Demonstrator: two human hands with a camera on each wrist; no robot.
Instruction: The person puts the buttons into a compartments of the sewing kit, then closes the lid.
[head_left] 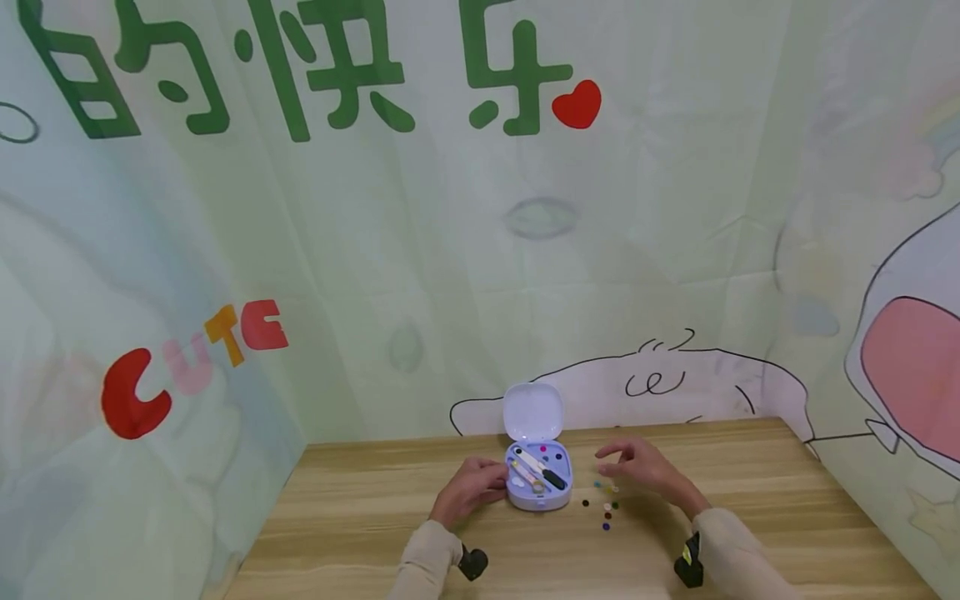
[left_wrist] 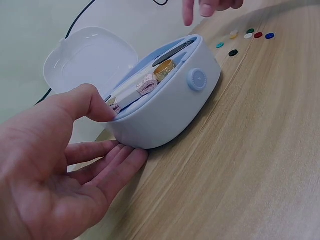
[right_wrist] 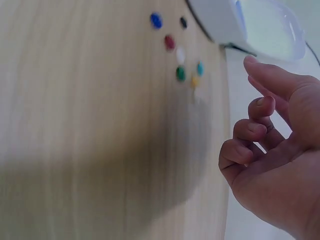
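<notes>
The box (head_left: 538, 503), lid (head_left: 533, 412) raised, stands near the back edge of the bench (head_left: 352, 492), the printed backdrop (head_left: 675, 250) close behind; wood runs wide to either side. The left hand (head_left: 472, 487) grips its side, thumb on the rim. The right hand (head_left: 647, 467), fingers loosely bent and holding nothing, hangs near the loose buttons (head_left: 607, 507). The left wrist view shows the front catch (left_wrist: 197, 79) plainly; only the head view shows buttons inside.

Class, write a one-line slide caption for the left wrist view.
The left hand holds an open pale box by its side; small coloured buttons lie beyond on the wood-grain table.
</notes>
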